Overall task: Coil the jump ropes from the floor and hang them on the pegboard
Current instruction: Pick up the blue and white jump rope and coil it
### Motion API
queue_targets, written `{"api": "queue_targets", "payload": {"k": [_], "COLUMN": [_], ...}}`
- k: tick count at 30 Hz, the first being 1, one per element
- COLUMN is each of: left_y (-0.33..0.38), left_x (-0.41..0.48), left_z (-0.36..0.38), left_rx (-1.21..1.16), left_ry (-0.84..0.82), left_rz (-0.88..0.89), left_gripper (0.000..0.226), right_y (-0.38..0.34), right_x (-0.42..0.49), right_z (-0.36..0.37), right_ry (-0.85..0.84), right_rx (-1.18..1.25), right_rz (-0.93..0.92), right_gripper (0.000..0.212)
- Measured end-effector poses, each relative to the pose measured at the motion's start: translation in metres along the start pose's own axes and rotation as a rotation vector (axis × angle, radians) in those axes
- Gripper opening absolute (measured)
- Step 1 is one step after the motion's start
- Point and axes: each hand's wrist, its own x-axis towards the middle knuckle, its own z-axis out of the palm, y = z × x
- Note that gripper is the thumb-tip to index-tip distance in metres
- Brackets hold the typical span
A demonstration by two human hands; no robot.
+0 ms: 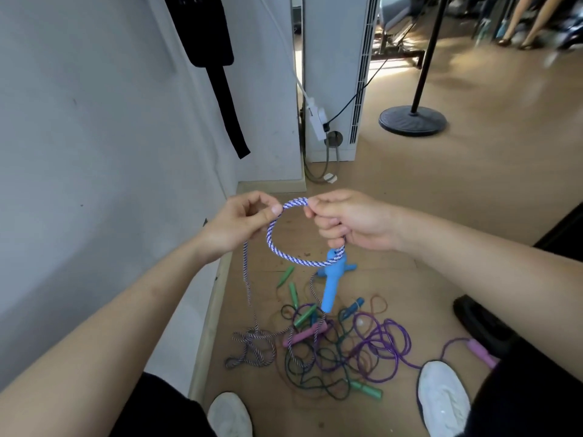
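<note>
Cluttering the floor (473,200) between white shoes (443,402), tangled ropes (378,345) meet the striped rope (284,253).

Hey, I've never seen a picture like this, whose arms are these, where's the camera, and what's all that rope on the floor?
No machine here: one camera worn on a person's head looks down at their own bare arms. The left hand pinches a blue-and-white striped jump rope and the right hand grips the same rope, so a loop hangs between them. The rope's blue handle dangles below the right hand. The rest of it trails down to the wooden floor, where more jump ropes lie tangled: a purple rope, a green handle and a pink handle. The white shapes at the bottom are the person's shoes. No pegboard shows.
</note>
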Motion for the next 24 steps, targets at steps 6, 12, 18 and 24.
{"api": "queue_targets", "payload": {"k": [6, 12, 18, 24], "left_y": [-0.031, -0.065, -0.082, -0.087], "left_x": [0.001, -0.004, -0.007, -0.009], "left_z": [-0.026, -0.056, -0.066, -0.070], "left_rx": [0.020, -0.024, -0.001, 0.079], "left_ry": [0.008, 0.082, 0.235, 0.244], "left_rz": [-0.164, -0.341, -0.414, -0.469], "left_gripper": [0.079, 0.035, 0.018, 0.016], "right_y": [-0.009, -0.019, -0.021, -0.018], "right_x": [0.004, 0.006, 0.011, 0.010], "right_z": [-0.019, -0.046, -0.072, -0.090], "right_ry": [0.080, 0.298, 0.461, 0.599], "right_rx": [0.216, 0.477, 0.748, 0.840], "right_rz": [-0.079, -0.126, -0.148, -0.125], "right_gripper": [0.027, 0.032, 0.033, 0.034]}}
